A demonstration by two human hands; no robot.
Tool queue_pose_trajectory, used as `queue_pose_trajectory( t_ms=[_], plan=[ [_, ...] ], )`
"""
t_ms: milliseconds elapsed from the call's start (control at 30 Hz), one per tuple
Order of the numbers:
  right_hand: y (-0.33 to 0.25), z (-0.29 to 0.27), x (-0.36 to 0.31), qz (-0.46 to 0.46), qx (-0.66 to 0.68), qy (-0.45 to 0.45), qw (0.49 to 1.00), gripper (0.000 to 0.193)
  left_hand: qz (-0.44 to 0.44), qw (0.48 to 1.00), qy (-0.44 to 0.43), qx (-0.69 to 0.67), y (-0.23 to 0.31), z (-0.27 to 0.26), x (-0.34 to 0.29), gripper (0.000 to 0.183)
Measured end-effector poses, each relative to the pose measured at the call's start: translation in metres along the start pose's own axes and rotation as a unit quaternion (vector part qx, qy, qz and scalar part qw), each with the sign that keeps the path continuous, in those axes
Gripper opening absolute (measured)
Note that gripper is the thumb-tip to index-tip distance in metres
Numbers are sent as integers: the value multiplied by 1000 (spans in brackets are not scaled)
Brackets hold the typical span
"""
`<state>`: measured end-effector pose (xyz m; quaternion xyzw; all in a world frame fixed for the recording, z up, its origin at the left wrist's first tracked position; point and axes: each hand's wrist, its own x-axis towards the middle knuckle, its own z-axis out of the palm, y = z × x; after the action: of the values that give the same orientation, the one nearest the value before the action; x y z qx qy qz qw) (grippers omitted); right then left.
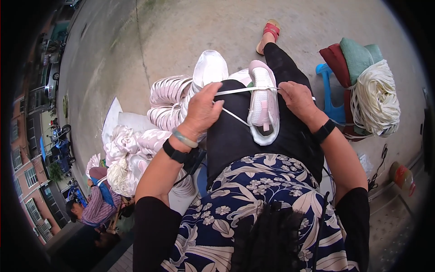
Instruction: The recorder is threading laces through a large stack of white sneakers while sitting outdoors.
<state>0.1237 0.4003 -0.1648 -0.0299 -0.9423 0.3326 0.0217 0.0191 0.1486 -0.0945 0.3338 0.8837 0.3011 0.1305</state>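
Observation:
A white and pale pink sneaker upper lies across my lap on the black trousers, its heel opening toward me. White lace crosses the front of it and runs taut to both sides. My left hand is closed on the lace to the left of the shoe, and a second length slants from there down to the shoe's side. At the shoe's right edge, my right hand pinches the lace close to the eyelets; a thin dark tip shows at its fingers, too small to name.
Stacked pale pink shoe uppers and cloth-like bundles lie to my left. At the right, a blue stool stands beside folded sacks and a big hank of cream lace. Another person sits at the lower left.

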Motion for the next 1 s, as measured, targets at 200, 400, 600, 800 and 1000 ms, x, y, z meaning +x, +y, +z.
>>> queue_pose_trajectory(
  t_ms=[200,400,600,800,1000],
  plan=[
    [0,-5,2,-2,49,9,999,11,46,984,-141,94,13,53,35,17],
    [8,-29,-12,-23,17,-27,999,11,129,972,-24,197,-20,8,38,7],
    [20,-103,-73,27,-21,-49,998,13,-18,954,116,277,-76,-108,13,12],
    [13,-183,-146,110,-32,-12,993,8,-16,941,154,300,-75,-154,-12,13],
    [40,-223,-217,112,-117,115,980,5,12,941,144,307,-63,-152,-3,12]
  ],
)
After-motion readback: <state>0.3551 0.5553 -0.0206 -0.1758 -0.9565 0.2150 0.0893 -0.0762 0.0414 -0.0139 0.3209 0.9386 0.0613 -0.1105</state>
